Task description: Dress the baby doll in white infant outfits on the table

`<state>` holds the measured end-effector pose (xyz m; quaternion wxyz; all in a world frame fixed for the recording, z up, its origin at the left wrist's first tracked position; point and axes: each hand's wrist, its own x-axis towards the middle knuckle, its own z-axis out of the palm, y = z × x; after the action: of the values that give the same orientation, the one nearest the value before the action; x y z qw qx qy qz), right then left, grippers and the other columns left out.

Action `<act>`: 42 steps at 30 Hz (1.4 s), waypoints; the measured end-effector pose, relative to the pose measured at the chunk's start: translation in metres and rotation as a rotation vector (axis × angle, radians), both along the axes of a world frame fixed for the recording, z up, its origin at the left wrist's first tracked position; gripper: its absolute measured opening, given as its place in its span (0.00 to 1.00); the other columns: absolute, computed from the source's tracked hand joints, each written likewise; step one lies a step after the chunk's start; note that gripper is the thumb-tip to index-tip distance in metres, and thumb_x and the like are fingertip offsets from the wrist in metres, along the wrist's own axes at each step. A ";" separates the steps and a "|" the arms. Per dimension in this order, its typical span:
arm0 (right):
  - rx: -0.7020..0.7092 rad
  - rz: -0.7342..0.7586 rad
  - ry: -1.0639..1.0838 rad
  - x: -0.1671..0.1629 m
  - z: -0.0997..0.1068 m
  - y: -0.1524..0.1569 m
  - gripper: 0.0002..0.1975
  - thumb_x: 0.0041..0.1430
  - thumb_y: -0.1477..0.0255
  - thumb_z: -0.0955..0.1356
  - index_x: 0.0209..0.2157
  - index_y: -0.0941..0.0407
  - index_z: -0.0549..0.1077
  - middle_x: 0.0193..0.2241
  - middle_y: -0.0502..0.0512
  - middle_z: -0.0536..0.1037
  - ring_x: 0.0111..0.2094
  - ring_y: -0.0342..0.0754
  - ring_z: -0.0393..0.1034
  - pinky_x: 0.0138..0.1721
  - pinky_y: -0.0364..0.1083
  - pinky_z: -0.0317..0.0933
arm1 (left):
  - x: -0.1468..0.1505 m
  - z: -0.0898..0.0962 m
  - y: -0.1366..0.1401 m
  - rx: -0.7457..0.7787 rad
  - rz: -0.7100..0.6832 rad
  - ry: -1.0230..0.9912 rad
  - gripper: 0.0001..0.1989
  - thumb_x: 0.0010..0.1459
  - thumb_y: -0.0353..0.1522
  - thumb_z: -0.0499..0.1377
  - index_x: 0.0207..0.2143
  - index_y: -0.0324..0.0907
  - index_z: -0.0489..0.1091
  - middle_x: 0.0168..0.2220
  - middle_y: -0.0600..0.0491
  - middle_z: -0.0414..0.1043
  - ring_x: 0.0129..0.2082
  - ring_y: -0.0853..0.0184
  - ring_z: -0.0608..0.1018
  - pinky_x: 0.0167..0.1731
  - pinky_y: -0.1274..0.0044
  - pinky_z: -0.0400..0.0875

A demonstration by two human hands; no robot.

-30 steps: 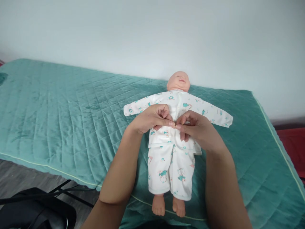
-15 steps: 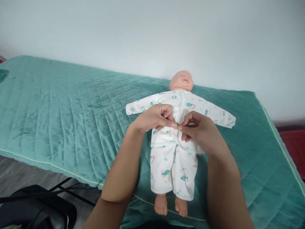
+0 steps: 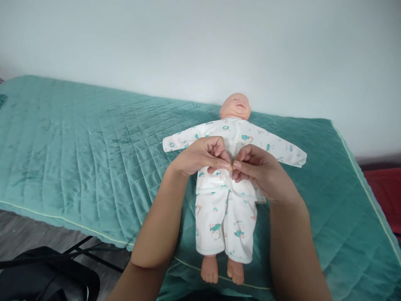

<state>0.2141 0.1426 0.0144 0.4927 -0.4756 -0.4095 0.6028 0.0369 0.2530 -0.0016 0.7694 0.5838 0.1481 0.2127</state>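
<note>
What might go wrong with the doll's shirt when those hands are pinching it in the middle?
The left hand and right hand pinch only a small bit of the shirt's front, so it might slip from their fingers. A hard tug could also drag the doll nearer: its feet already reach the pale piping along the green cover.

Left hand and right hand pinched the printed pajama top mid-front, baby doll flat on green quilted cover!

Seemingly an infant-care practice room: baby doll on green quilted cover, pale wall, grey floor.
</note>
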 end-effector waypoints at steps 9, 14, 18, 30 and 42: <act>0.097 0.031 -0.011 -0.001 -0.004 0.002 0.13 0.56 0.63 0.75 0.34 0.54 0.71 0.27 0.48 0.76 0.29 0.44 0.74 0.31 0.44 0.68 | 0.005 -0.003 -0.001 -0.101 0.057 -0.105 0.23 0.47 0.32 0.73 0.29 0.41 0.57 0.27 0.54 0.79 0.25 0.69 0.80 0.25 0.80 0.74; 0.105 0.024 -0.015 -0.001 -0.004 0.001 0.11 0.58 0.63 0.74 0.34 0.54 0.71 0.26 0.48 0.77 0.27 0.43 0.73 0.29 0.43 0.67 | 0.005 -0.003 -0.001 -0.119 0.081 -0.084 0.23 0.47 0.32 0.73 0.30 0.41 0.58 0.27 0.54 0.79 0.24 0.69 0.81 0.25 0.80 0.74; 0.138 0.009 0.000 -0.002 -0.005 0.001 0.09 0.60 0.65 0.73 0.34 0.54 0.72 0.26 0.48 0.77 0.27 0.41 0.73 0.29 0.42 0.66 | 0.006 -0.003 -0.001 -0.119 0.119 -0.091 0.22 0.47 0.32 0.73 0.30 0.41 0.59 0.28 0.55 0.78 0.25 0.70 0.80 0.26 0.80 0.75; 0.187 -0.022 -0.079 -0.006 -0.007 0.003 0.09 0.60 0.66 0.73 0.35 0.55 0.72 0.25 0.48 0.76 0.24 0.41 0.72 0.25 0.41 0.67 | 0.006 -0.001 -0.002 -0.136 0.108 -0.202 0.21 0.43 0.24 0.73 0.27 0.40 0.61 0.32 0.56 0.69 0.32 0.74 0.74 0.34 0.79 0.71; 0.154 0.002 -0.045 -0.003 -0.010 0.003 0.12 0.56 0.67 0.76 0.35 0.55 0.71 0.25 0.48 0.77 0.24 0.42 0.74 0.23 0.40 0.68 | 0.003 -0.005 0.003 -0.090 0.023 -0.222 0.22 0.43 0.23 0.72 0.26 0.40 0.58 0.29 0.59 0.59 0.31 0.74 0.74 0.29 0.80 0.72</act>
<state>0.2109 0.1455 0.0042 0.5180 -0.4491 -0.4660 0.5593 0.0397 0.2556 -0.0071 0.8040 0.5198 0.0783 0.2780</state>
